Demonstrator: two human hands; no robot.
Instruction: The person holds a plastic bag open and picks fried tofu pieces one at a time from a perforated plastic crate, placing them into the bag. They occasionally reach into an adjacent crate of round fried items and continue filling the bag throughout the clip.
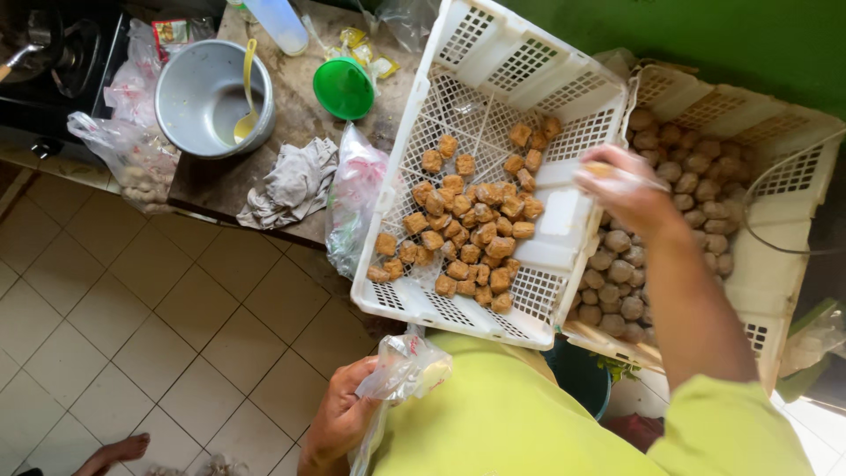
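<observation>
The left hand [339,423] grips a clear plastic bag [401,370] below the white crate [423,300] of brown fried cubes [471,234]. The right hand [630,189], blurred, seems closed on one piece [599,169] between this crate and the neighbouring crate's round balls [670,167].

We see a brown stone bench [300,106] at the upper left, carrying a round metal pot [207,92] with a yellow spoon [248,88] leaning inside it. Just right of the pot sits a green plastic funnel [344,88], and below the pot a crumpled grey rag [291,183] hangs at the bench's edge. A clear bag of pale round pieces [137,167] droops off the bench's left side, near a black stove [62,53] in the corner. The floor [132,335] is beige tile, and a bare foot [115,453] shows at its bottom edge. A green wall [705,40] fills the upper right.
</observation>
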